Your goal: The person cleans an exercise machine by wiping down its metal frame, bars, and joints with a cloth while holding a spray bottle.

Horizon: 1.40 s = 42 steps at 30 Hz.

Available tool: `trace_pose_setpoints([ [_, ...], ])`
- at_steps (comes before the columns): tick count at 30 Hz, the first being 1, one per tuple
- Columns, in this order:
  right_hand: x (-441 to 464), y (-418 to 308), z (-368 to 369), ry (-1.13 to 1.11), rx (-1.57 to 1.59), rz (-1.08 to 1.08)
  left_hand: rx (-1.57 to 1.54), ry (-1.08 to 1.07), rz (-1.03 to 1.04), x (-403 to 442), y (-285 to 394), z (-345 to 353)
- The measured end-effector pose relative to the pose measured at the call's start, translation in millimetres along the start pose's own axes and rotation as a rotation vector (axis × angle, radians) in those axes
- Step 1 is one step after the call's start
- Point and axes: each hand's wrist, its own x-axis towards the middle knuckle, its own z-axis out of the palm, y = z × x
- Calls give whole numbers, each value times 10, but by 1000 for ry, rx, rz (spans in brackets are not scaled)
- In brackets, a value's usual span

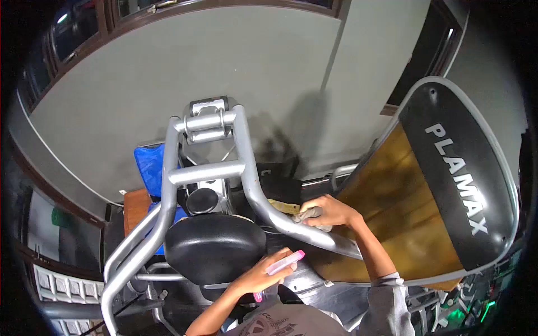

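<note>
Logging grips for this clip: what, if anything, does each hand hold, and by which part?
Left hand: apparently a spray bottle, gripped around its neck. Right hand: a grey cloth, bunched up, exact part unclear.

Ahead of you rises a plain grey wall (168, 67), with dark-brown-framed glass windows (78, 36) to your upper left. A bright blue chair (149, 169) stands near the wall, beside a flat reddish-brown wooden surface (135, 204); at your lower right, you can see small glowing green lights (486, 311).
</note>
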Motion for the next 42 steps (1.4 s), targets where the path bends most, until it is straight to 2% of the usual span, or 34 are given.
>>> trace_pose_setpoints([
  [1,-122,-50,15,-7,-26,108,-18,-15,6,-3,-34,-15],
  [2,-241,-111,84,117,-73,38,6,-31,12,1,-62,-30],
  [3,-316,-230,194,132,-72,54,20,-58,31,6,-72,-49],
  [5,-395,-517,442,388,-392,328,28,-126,52,8,-85,-103],
  [7,-295,-563,752,583,-546,358,10,-162,83,-11,-115,-149],
  [9,-134,-644,900,664,-561,310,-36,-220,148,-22,-242,-212],
  [12,9,-762,1022,701,-567,280,-134,-276,196,-58,-313,-253],
  [16,-256,-867,1098,733,-522,225,-71,-278,187,-44,-297,-268],
  [19,-642,-734,1138,760,-551,292,-59,-251,157,-32,-290,-248],
  [20,-758,-776,1118,730,-516,380,-60,-247,158,-31,-293,-242],
  [23,-815,-762,1155,788,-474,397,-73,-225,117,-14,-298,-217],
  [24,-735,-730,1200,826,-558,343,-50,-217,121,-25,-309,-215],
  [29,-328,-718,1270,711,-612,108,-99,-177,134,-61,-304,-203],
  [33,-495,-545,1256,609,-682,60,-33,-95,79,-82,-221,-124],
  [37,-965,-424,1166,456,-780,139,-62,46,79,-74,-218,-2],
  [42,-999,-422,1077,365,-902,-21,-101,136,169,-76,-317,68],
])
